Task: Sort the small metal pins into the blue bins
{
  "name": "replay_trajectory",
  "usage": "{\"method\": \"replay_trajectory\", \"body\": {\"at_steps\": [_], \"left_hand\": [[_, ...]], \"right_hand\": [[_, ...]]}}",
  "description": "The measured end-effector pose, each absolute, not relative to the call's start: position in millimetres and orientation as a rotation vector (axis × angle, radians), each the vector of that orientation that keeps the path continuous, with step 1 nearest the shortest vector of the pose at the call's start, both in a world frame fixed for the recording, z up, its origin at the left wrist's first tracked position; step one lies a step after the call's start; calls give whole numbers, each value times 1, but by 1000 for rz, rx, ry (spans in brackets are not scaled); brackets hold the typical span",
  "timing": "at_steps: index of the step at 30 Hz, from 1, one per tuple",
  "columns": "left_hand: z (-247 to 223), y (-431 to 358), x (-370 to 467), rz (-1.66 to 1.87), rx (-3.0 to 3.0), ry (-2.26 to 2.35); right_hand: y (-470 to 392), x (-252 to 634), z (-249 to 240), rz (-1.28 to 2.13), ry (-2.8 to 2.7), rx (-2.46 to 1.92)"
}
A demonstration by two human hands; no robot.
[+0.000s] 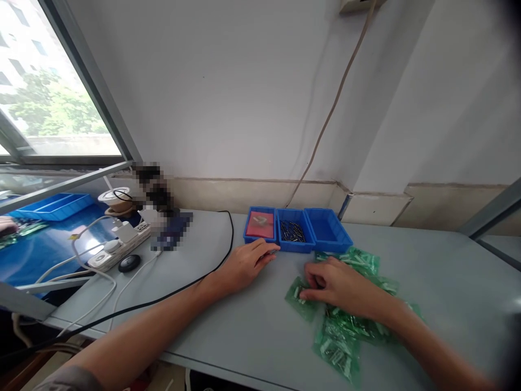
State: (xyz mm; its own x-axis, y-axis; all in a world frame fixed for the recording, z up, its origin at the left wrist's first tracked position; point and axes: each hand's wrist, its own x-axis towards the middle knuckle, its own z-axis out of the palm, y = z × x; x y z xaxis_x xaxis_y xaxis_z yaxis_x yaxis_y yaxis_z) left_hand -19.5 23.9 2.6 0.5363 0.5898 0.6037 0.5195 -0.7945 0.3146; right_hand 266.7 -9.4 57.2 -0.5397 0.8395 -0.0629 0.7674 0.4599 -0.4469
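My left hand (244, 266) is just in front of the left and middle bins, its fingertips pinched together; what they hold, if anything, is too small to name. My right hand (340, 285) is above a heap of green plastic bags (337, 347), its thumb and finger closed on a small green plastic bag (300, 304) with pale pieces inside. The left blue bin (247, 240) contains a red sheet (260, 231) with a small clear packet on it. Dark metal pins (293, 231) lie in the middle blue bin (299, 247). The right blue bin (328, 228) shows a bare bottom.
A black cable (175, 295) crosses the grey table (228, 339) under my left forearm. At the left are a power strip (122, 247), a round black object (129, 263) and a lidded cup (118, 201). Beyond the metal frame is a blue-covered surface (52, 244) with a blue tray (57, 206).
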Motion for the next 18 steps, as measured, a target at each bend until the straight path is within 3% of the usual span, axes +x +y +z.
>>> {"method": "replay_trajectory", "body": {"at_steps": [7,13,18], "left_hand": [[1,27,-20,1120,2714,911],[-2,26,-22,1100,2702,954],[-2,27,-22,1161,2664,974]], "right_hand": [[-8,254,45,399,-2462,-1218],[-6,267,53,251,-2438,-1414],[-5,279,60,367,-2561,-1509]]}}
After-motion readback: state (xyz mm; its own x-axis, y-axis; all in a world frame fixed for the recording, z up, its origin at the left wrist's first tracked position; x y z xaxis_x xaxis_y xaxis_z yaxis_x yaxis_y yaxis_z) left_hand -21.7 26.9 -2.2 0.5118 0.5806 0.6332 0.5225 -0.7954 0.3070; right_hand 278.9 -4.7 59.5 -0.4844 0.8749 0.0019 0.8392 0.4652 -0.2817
